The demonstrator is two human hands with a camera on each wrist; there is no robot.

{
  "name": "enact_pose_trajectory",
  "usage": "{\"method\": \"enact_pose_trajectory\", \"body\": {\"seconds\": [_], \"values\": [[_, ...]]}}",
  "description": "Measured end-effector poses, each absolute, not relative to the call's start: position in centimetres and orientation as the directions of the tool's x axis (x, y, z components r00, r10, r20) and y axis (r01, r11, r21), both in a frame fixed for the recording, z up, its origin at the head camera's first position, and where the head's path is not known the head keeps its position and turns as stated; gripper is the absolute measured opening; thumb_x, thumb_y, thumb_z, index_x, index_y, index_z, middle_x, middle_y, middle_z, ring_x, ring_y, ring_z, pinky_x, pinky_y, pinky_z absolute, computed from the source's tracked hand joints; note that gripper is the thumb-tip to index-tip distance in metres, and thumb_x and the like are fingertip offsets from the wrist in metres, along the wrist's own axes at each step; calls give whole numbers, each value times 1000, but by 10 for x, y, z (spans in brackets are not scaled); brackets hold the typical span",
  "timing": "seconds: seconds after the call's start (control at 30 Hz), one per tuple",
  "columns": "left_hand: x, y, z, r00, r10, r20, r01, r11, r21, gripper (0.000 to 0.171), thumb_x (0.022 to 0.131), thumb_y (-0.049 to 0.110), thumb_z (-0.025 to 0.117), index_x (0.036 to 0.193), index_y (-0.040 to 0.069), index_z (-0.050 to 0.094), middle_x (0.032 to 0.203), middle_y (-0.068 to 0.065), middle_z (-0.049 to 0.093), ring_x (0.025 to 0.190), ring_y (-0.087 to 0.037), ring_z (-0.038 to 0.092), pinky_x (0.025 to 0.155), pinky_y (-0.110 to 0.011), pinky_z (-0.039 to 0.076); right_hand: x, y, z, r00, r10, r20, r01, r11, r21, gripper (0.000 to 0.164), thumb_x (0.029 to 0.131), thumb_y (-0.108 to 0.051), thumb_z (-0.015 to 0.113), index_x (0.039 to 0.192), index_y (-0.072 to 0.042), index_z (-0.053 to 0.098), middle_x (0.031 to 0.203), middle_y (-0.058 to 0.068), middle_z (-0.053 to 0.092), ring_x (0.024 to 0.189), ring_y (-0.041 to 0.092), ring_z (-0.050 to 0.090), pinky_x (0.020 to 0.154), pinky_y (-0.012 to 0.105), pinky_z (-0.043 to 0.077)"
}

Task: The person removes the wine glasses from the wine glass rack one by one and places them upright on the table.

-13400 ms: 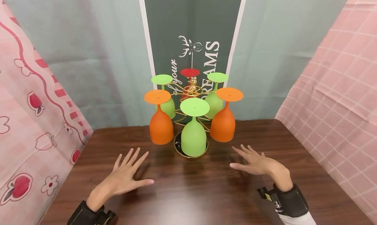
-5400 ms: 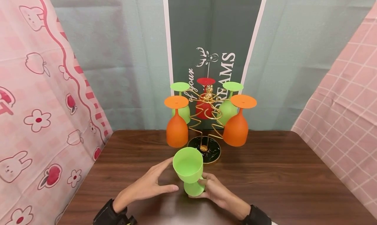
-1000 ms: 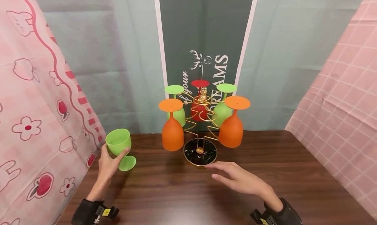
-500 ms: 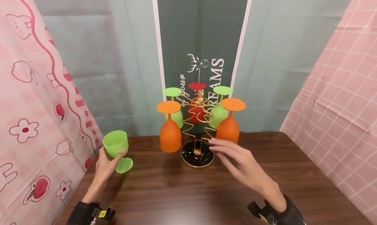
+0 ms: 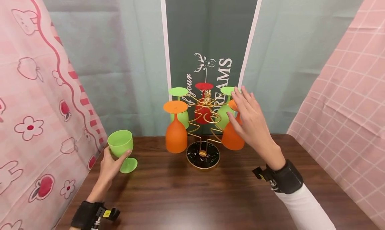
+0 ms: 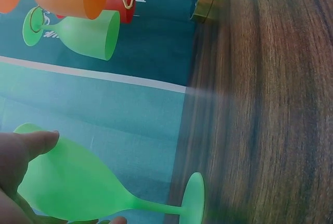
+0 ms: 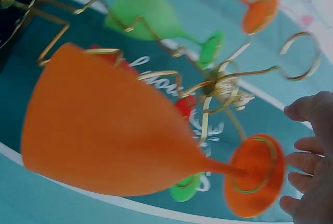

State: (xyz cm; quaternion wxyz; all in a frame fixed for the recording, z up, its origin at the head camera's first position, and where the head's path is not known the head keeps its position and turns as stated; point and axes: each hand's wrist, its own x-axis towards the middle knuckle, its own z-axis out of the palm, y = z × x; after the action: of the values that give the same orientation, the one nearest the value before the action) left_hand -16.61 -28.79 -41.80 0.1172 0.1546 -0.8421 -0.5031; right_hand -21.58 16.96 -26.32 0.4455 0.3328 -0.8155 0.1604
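At the table's left side a green goblet (image 5: 120, 144) stands upright, and my left hand (image 5: 109, 164) holds it by the bowl. In the left wrist view my thumb (image 6: 39, 143) lies on the bowl of this goblet (image 6: 78, 182). My right hand (image 5: 252, 124) is raised at the right of the gold wire glass rack (image 5: 198, 136), fingers extended. It overlaps an upside-down orange goblet (image 5: 233, 138) hanging there. In the right wrist view my fingers (image 7: 307, 161) are right beside the foot of that orange goblet (image 7: 104, 125), with the thumb apart.
Also hanging upside down on the rack are another orange goblet (image 5: 175, 138), a red goblet (image 5: 204, 86) and two green ones. The front wire loop (image 5: 212, 118) holds no goblet. Its black round base (image 5: 203, 159) stands on the dark wooden table (image 5: 186, 196). Curtains enclose the back and sides.
The green goblet has gone from the rack's front, through my right hand, to my left hand at the left. My right hand has just risen from near the base to the right orange goblet's foot.
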Motion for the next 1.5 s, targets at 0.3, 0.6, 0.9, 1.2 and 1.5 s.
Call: {"method": "enact_pose_trajectory", "body": {"seconds": [0.3, 0.6, 0.9, 1.2, 1.5], "values": [[-167, -290, -419, -927, -374, 38, -150, 460, 875, 101, 94, 46, 71, 163, 7, 10, 156, -31, 36, 148, -46, 32, 118, -62, 30, -231, 169, -275, -441, -339, 831, -607, 794, 2, 50, 94, -10, 69, 141, 4, 57, 142, 24, 61, 139, 40, 52, 119, 57, 36], [-169, -288, -422, -921, -387, 47, -141, 444, 885, 98, 94, 46, 71, 162, 6, 13, 155, -29, 38, 147, -43, 34, 119, -59, 29, -234, 170, -278, -450, -317, 835, -574, 819, 1, 38, 95, -7, 67, 131, 6, 65, 131, 24, 67, 128, 39, 60, 116, 56, 39], [-168, -287, -420, -919, -389, 55, -135, 445, 885, 98, 93, 45, 71, 162, 6, 14, 155, -29, 38, 147, -43, 34, 118, -59, 30, -233, 164, -278, -472, -307, 826, -528, 849, 14, 35, 96, -10, 67, 128, 5, 67, 129, 23, 69, 125, 39, 61, 114, 53, 41], [-167, -285, -419, -928, -371, 36, -142, 443, 885, 99, 94, 47, 70, 163, 7, 12, 155, -29, 38, 147, -43, 34, 118, -59, 31, -231, 159, -278, -488, -288, 824, -481, 876, 21, 34, 97, -9, 66, 128, 5, 67, 129, 22, 69, 126, 38, 60, 111, 54, 43], [-167, -282, -419, -922, -381, 65, -123, 449, 885, 96, 93, 43, 72, 161, 5, 17, 153, -29, 40, 146, -44, 36, 117, -59, 31, -228, 160, -282, -453, -308, 836, -515, 856, 37, 31, 98, -5, 63, 128, 4, 68, 128, 20, 70, 124, 39, 60, 106, 55, 45]]}}
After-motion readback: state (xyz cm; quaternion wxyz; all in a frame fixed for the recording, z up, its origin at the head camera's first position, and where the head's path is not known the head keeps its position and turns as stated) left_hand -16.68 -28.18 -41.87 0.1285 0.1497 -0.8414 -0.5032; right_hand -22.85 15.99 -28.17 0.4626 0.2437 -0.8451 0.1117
